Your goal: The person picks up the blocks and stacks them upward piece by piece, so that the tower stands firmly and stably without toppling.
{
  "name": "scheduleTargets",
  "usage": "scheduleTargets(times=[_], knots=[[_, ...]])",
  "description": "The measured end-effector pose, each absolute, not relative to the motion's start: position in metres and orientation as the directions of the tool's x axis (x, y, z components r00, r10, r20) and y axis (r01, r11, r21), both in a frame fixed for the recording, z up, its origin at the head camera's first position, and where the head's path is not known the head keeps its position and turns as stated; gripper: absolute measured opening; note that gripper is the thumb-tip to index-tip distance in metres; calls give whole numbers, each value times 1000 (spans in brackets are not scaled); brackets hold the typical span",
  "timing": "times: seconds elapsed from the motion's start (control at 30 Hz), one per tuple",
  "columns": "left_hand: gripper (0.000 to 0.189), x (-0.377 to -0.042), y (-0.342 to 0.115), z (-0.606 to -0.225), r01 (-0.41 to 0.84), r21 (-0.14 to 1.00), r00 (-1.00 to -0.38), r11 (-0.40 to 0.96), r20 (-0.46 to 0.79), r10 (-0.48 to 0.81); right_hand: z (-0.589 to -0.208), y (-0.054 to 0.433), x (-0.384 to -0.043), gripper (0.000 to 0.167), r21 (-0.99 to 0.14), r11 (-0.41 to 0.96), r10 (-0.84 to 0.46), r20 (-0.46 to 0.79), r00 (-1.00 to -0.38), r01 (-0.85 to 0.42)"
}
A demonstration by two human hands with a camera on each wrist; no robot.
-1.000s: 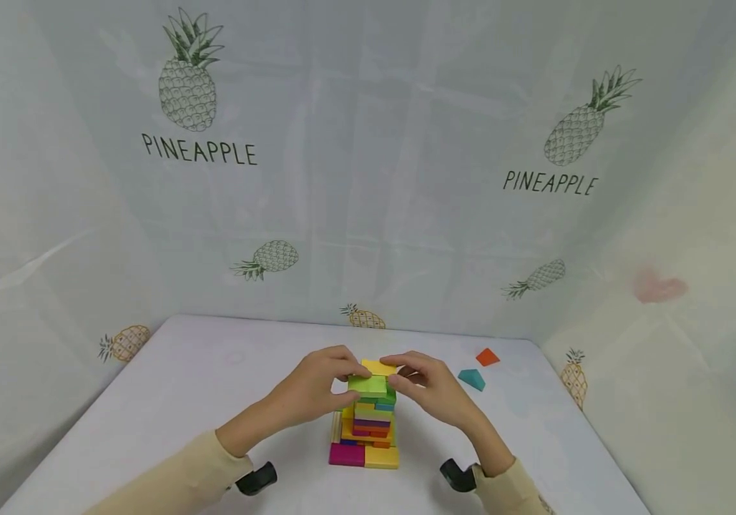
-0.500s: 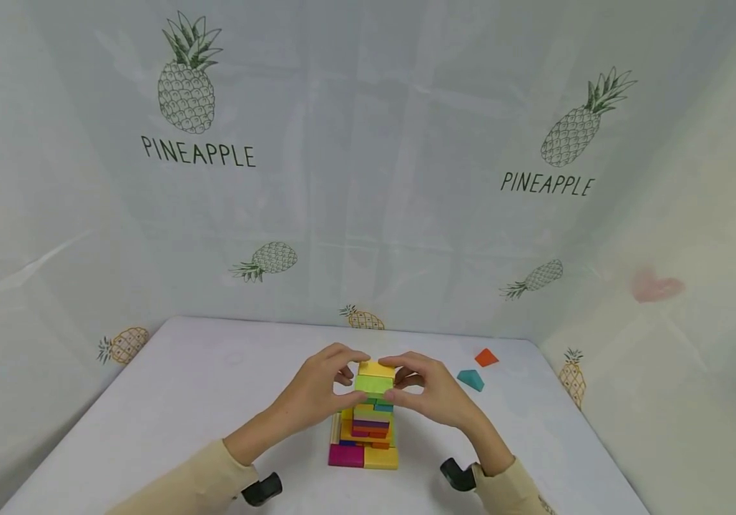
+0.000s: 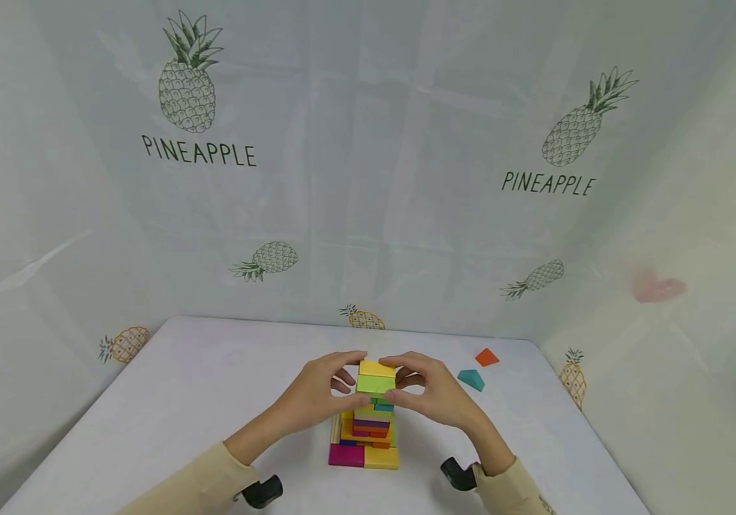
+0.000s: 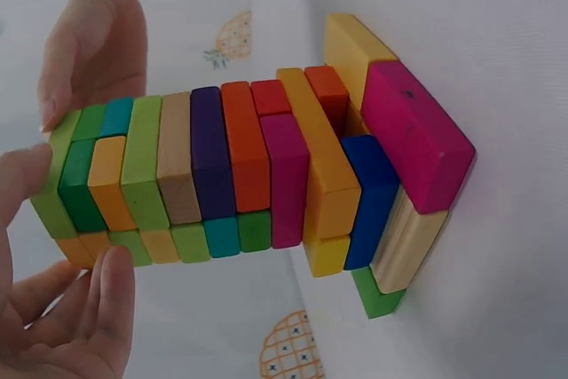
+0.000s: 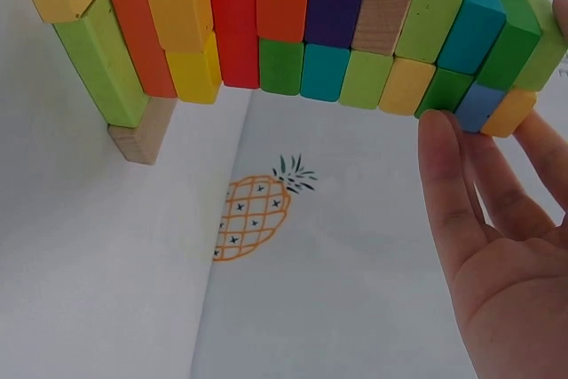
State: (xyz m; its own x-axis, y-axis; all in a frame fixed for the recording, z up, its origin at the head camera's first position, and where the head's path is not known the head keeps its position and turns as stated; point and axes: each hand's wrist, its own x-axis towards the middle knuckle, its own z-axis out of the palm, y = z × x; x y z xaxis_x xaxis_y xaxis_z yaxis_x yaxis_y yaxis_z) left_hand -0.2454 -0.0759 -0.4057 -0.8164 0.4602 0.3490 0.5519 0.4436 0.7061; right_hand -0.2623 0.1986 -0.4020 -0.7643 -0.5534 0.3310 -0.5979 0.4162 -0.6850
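Observation:
A tower of colourful wooden blocks stands upright on the table. On its top, a light green block lies in front of a yellow block. My left hand holds the top layer from the left, thumb at the front of the light green block and index finger reaching to the back. From the right, my right hand grips the same layer, with its thumb against the light green block. In the right wrist view, right-hand fingertips touch the rear blocks near the top.
A magenta block and a yellow base block lie at the tower's front foot. To the right on the white table are a teal piece and an orange piece. A pineapple-print curtain hangs behind.
The light green block has shifted slightly right, from overhanging on the left to lining up with the tower. My left index finger has moved toward the back; the right thumb has come lower.

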Motion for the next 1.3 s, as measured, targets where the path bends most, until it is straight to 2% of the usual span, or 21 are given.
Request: scheduleTargets(times=[0.93,1.1,1.3], knots=[[64,-252,-79,-413,558,711,-813,428,364,454,-401,197,-259,51,-677,407,-566,340,-750,-614],[64,-252,-79,-413,558,716,-811,419,365,457,-401,204,-260,50,-666,435,-547,338,-765,-606],[65,-253,-79,-413,555,716,-812,424,355,463,-406,236,-270,45,-608,551,-446,366,-817,-572]])
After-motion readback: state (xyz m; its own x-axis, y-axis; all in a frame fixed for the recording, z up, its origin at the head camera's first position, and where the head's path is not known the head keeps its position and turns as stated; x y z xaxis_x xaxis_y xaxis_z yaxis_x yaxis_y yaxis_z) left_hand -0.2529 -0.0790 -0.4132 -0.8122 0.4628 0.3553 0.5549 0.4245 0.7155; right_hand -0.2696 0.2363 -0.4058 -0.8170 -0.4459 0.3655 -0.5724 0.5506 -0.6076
